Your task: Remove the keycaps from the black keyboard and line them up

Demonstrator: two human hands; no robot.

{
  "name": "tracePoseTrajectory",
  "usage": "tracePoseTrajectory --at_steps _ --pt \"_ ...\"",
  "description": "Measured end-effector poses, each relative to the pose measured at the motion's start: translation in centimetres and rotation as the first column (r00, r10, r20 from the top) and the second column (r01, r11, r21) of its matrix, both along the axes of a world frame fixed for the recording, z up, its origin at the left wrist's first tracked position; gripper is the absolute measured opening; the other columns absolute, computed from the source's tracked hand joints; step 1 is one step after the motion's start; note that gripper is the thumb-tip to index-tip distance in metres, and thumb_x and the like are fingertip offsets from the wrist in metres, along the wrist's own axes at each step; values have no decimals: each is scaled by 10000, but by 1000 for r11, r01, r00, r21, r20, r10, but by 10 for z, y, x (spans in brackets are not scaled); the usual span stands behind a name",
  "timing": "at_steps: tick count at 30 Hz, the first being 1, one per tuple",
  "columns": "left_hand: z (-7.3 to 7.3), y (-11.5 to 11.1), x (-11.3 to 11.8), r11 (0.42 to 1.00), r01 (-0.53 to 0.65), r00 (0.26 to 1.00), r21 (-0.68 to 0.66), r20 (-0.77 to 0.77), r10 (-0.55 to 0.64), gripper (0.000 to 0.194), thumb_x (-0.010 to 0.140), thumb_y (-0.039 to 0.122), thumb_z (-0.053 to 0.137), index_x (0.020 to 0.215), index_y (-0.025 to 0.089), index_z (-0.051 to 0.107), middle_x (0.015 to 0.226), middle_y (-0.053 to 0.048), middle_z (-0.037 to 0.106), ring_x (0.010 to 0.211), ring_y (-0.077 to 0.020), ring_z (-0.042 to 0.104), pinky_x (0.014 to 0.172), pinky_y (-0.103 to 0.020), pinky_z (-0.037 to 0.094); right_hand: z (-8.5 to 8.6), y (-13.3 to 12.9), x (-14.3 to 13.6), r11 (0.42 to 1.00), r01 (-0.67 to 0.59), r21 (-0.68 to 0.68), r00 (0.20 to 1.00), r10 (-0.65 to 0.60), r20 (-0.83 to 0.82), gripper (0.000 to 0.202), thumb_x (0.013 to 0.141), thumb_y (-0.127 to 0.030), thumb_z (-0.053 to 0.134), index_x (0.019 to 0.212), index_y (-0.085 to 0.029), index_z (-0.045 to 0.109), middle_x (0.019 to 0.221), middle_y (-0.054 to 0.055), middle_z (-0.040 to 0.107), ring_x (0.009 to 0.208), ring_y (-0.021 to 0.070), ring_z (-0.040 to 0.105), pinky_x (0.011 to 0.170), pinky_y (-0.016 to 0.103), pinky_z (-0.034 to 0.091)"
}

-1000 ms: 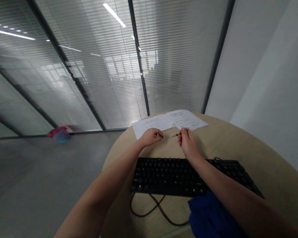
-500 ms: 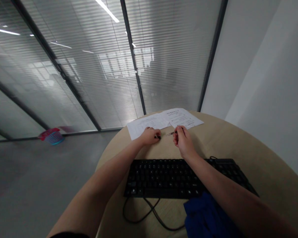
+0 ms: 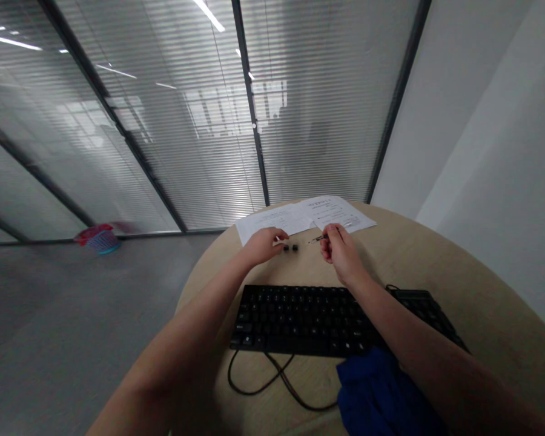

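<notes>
Two small black blocks that look like keycaps (image 3: 295, 247) lie side by side on the round wooden table, beyond the keyboard. My left hand (image 3: 267, 244) is just left of them. Its thumb and fingers are apart, with the thumb tip close to the nearer block; I cannot tell whether it touches. My right hand (image 3: 339, 251) is closed around a slim dark pen-like tool (image 3: 317, 239), whose pale thin tip points left towards the blocks. Below both hands lies a black keyboard (image 3: 295, 321), partly covered by my right forearm.
Printed paper sheets (image 3: 333, 212) lie at the table's far edge. A blue cloth (image 3: 376, 393) and a looped black cable (image 3: 254, 392) are in front of the keyboard. A blue and red basket (image 3: 102, 240) stands on the floor by the glass partition (image 3: 209, 151).
My left hand has let go of a black block and shifted slightly left, its fingers parting; two blocks now show on the table. The right hand keeps its hold on the tool.
</notes>
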State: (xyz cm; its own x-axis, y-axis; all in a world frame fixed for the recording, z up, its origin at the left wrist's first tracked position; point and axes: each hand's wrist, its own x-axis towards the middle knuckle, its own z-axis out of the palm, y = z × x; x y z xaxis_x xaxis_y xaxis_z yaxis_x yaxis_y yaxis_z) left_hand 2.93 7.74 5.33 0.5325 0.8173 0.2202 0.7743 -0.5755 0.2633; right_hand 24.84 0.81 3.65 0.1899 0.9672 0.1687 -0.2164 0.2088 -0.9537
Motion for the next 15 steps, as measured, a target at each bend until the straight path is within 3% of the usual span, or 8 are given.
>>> tracePoseTrajectory --at_steps 3,7,11,15 --pt "-3 -34 -1 990 -35 999 -138 -14 33 235 864 252 581 981 199 778 922 -57 782 790 -198 677 742 -302 482 2 -6 0 974 -214 -71 962 223 157 418 848 -645 595 830 -237 505 563 -57 512 442 97 430 400 209 298" --pt "-22 -63 5 973 -39 997 -225 -69 25 264 910 290 547 897 183 788 863 -85 777 766 -223 672 676 -306 442 -7 -20 -9 867 -470 -166 799 498 338 375 901 -590 582 826 -225 544 583 -40 549 478 108 468 452 226 367" --pt "-37 -63 4 958 -46 998 -283 22 55 247 915 295 566 898 180 784 871 -81 777 771 -220 671 682 -292 439 -20 -30 -18 843 -516 -154 660 506 556 301 967 -512 516 901 -222 560 650 -37 568 546 126 508 543 257 411" --pt "-44 -56 1 966 -57 998 -251 22 64 204 896 274 592 874 193 778 825 -63 764 738 -209 651 681 -282 431 -28 -32 -21 851 -509 -125 595 453 664 246 1006 -445 458 925 -230 545 688 -34 566 587 140 527 599 275 425"
